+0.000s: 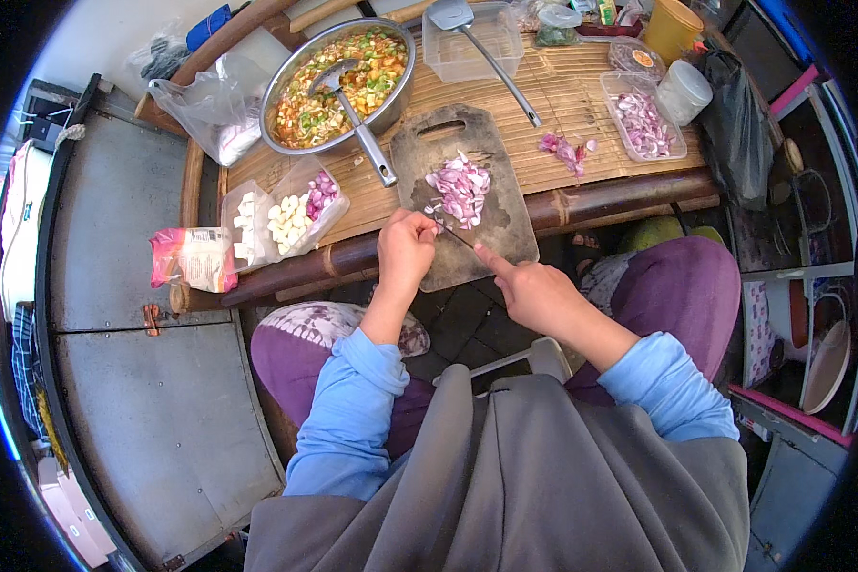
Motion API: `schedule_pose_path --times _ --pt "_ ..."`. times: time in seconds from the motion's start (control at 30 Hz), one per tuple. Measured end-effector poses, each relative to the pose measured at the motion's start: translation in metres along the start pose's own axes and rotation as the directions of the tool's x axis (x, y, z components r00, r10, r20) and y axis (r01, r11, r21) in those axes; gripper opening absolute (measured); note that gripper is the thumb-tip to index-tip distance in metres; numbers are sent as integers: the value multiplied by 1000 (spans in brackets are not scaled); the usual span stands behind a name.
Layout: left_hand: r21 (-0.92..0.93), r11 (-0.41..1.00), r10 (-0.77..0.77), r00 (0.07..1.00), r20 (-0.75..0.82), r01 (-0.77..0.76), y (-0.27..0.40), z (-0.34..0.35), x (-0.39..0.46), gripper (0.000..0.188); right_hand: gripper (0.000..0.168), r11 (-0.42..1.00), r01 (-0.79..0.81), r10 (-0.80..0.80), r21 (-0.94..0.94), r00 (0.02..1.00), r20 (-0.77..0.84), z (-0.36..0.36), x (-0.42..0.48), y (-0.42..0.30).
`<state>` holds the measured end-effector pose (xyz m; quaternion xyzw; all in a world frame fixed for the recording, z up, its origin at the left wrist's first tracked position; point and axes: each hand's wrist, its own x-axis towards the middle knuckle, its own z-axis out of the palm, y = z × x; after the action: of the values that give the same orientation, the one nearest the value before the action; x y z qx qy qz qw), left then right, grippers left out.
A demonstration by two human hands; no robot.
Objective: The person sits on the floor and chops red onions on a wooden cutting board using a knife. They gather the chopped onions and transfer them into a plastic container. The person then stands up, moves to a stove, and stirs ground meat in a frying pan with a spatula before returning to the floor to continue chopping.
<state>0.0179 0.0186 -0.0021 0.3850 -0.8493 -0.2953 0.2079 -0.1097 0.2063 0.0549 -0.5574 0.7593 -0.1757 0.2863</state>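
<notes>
A worn wooden cutting board (500, 207) overhangs the front edge of the bamboo table, with a heap of sliced shallots (460, 187) on it. Over the board's left side, my left hand (407, 247) pinches a small piece of shallot (437, 224) in its fingertips. My right hand (536, 293) grips a knife, its handle hidden in the fist and its thin dark blade (460, 238) pointing up and left to that piece. My right index finger lies along the blade. Beyond the heap, the board has a cut-out handle slot.
A steel bowl (409, 79) of chopped vegetables with a ladle (372, 149) stands behind left. Plastic tubs of peeled garlic (289, 223) and shallots (322, 194) are at left. At right are shallot skins (565, 151), a tub of sliced shallots (643, 125) and a spatula (500, 70).
</notes>
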Motion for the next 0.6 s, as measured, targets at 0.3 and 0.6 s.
schedule_pose_path --times 0.3,0.6 --pt "-32 999 -29 999 13 30 4 0 0 9 57 1000 -1 1 25 999 -37 -8 2 2" --pt "-92 996 -26 999 -34 23 4 7 -1 8 54 998 -48 46 31 997 56 -12 5 4"
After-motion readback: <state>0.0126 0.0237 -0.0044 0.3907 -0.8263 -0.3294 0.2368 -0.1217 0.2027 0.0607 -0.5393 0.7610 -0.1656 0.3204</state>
